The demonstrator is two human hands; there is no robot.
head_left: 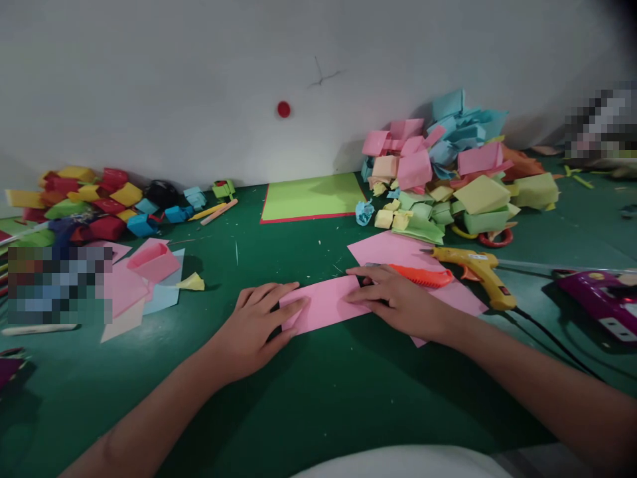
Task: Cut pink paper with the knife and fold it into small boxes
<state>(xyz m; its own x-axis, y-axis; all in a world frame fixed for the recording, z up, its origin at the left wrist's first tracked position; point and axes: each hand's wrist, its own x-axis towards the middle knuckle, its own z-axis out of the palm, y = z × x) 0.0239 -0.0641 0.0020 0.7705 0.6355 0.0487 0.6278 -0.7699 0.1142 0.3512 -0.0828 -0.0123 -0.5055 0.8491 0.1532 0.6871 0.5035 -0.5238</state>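
Note:
A strip of pink paper (326, 307) lies flat on the green table in front of me. Over its left end rests my left hand (266, 317), fingers stretched out and spread. My right hand (398, 302) presses on the right end with extended fingertips, its thumb and fingers apart. Just behind the right hand an orange utility knife (422, 276) sits on larger pink sheets (385, 249). Parts of the strip's two ends are hidden under my fingers.
A yellow glue gun (475, 269) with a black cord lies right, near a purple power strip (604, 299). Folded paper pieces (480, 196) are heaped back right, colourful paper blocks (99, 199) back left. A lime-green sheet (313, 197) lies by the wall; pink scraps (124, 289) lie left.

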